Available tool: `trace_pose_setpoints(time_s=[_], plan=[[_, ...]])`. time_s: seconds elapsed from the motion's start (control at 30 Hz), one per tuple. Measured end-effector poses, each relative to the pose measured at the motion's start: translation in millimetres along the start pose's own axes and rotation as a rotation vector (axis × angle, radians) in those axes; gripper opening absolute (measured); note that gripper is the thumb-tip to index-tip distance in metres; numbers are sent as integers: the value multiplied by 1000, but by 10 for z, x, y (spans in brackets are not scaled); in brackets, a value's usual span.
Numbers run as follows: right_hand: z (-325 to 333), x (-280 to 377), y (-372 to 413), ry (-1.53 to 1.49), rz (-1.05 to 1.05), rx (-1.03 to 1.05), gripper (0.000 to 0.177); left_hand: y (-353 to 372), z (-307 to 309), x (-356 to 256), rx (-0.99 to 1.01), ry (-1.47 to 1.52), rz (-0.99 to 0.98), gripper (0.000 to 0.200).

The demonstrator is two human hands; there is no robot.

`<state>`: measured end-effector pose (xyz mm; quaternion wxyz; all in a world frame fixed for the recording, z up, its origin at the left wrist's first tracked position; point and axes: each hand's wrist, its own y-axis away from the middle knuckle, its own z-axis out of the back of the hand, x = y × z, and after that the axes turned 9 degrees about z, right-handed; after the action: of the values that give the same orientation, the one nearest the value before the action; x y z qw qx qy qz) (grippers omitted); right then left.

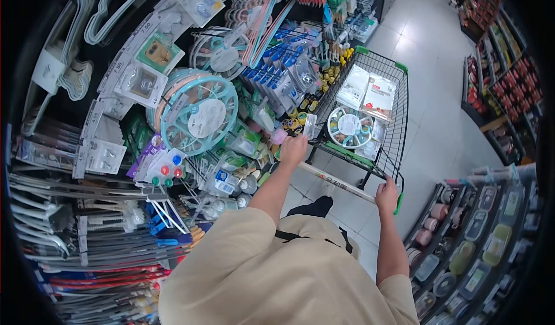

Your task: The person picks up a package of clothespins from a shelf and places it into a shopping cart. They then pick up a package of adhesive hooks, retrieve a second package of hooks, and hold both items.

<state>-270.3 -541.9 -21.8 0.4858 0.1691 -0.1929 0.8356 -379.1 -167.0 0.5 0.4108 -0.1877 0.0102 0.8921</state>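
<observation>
My left hand (293, 150) is closed around the left end of the shopping cart handle (337, 182), near its green corner. At the handle's right end, my right hand (387, 194) is wrapped on it beside the other green corner. Ahead of both hands stretches the black wire cart (399, 102) with green trim. Inside it lie a round hanger rack (350, 125) with a white label and two flat white packages, one plain (352, 86) and one with red print (379, 94). A small clear packet lies beside the round rack.
Along the left, a display wall carries round blue hanger racks (199, 116), packaged hooks (139, 84) and hangers (69, 53), close to the cart's side. Shelves of food containers (462, 255) stand at lower right. A tiled aisle (425, 65) runs ahead past more shelves (514, 82).
</observation>
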Motion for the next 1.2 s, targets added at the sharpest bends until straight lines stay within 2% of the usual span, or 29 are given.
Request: trace_pose_setpoints(time_s=[0.27,0.5,0.6,0.73,0.9,1.0,1.2], plan=[[64,361,309,1,-88,-1,26,190,113,217,-2,-19,-34,34],[35,564,531,-9,-58,-24,28,290,164,450,10,2,-38,34],[47,668,629,5,-107,2,30,345,243,503,15,-7,-32,36],[-101,700,807,19,-114,-9,31,427,319,635,-54,-9,-67,33],[-126,825,919,25,-141,24,31,484,321,776,-15,86,-85,34],[-190,822,975,52,-124,-26,31,528,326,831,28,77,-71,34],[-189,906,1010,54,-122,-40,29,560,590,829,75,91,-111,34]])
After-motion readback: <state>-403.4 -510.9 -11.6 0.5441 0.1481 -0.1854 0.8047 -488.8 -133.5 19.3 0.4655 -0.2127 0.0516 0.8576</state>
